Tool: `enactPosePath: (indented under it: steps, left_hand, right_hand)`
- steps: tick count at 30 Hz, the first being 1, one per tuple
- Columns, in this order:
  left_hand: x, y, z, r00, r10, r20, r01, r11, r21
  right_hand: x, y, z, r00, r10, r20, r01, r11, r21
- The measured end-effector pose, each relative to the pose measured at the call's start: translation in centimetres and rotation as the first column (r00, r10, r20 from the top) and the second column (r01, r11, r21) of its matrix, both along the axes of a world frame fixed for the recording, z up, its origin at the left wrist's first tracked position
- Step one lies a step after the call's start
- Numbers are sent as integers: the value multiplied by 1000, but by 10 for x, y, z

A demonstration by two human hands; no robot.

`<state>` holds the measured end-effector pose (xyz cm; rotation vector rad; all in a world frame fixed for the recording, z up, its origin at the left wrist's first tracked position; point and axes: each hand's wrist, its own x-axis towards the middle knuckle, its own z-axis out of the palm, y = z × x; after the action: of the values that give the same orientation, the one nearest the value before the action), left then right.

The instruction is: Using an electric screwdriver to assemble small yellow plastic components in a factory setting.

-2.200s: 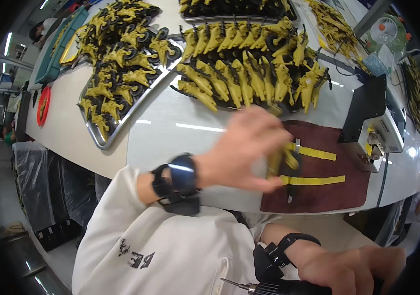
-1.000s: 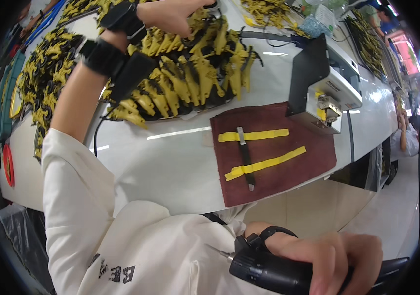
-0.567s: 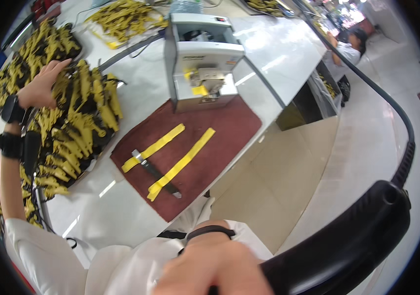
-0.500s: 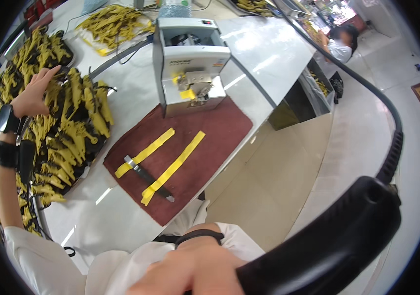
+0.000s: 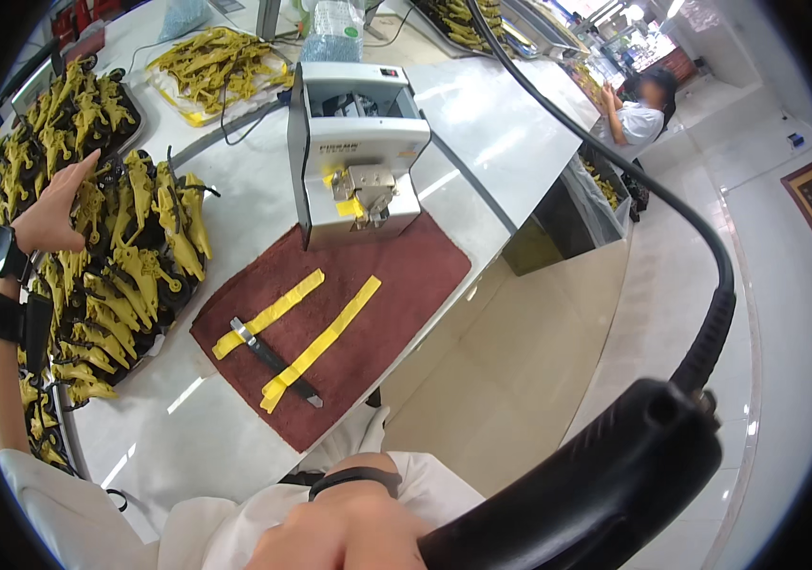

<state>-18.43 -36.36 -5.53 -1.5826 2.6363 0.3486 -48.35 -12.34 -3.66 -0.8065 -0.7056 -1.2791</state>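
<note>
My left hand (image 5: 49, 220), fingers and thumb apart, is over a crowded tray of yellow-and-black pieces that look like toy motorcycles (image 5: 144, 271). It holds nothing that I can see. At the lower edge my right hand (image 5: 349, 534) is closed by the end of a black corded tool (image 5: 586, 484); its fingers are mostly cut off. The tool's thick cable (image 5: 648, 176) arcs up and away. On a dark red cloth (image 5: 396, 285) lie two yellow strips (image 5: 330, 332) and a dark-handled cutter knife (image 5: 277, 361) crossing them.
Behind the cloth stands a grey tabletop machine (image 5: 358, 171) with yellow bits at its front. Farther back are a bag of yellow parts (image 5: 220, 66) and a bubble-wrapped bundle (image 5: 334, 33). An open bin (image 5: 567, 218) stands beyond the table's right edge; a person (image 5: 641, 109) sits far right.
The black tool and my right hand have shifted left and slightly down in view. My left hand remains over the tray, little moved. The view itself has tilted slightly.
</note>
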Motion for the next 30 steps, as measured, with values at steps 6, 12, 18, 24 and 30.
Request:
enactPosePath:
  steps: [6,12,18,24,30]
  left_hand:
    - [14,7,-32,999,20,-31,-21,999,-29]
    - [18,22,-16,1000,19,10,-16,962,-274]
    - [-75,153,41,982,146,-120,-189,766,-615]
    - [-184,182,-64,913,40,-405,-37,999,15]
    - [-193,184,-72,930,-43,-365,12,996,-86]
  right_hand:
    - [6,-3,-15,999,38,-25,-37,999,13]
    - [-43,-15,9,975,-39,-219,50,998,46]
    - [-152,-1,-15,856,-414,-310,410,908,-80]
    - [-121,-27,-16,664,-597,-450,710,692,131]
    - [-141,-22,-14,342,-832,-437,936,344,76]
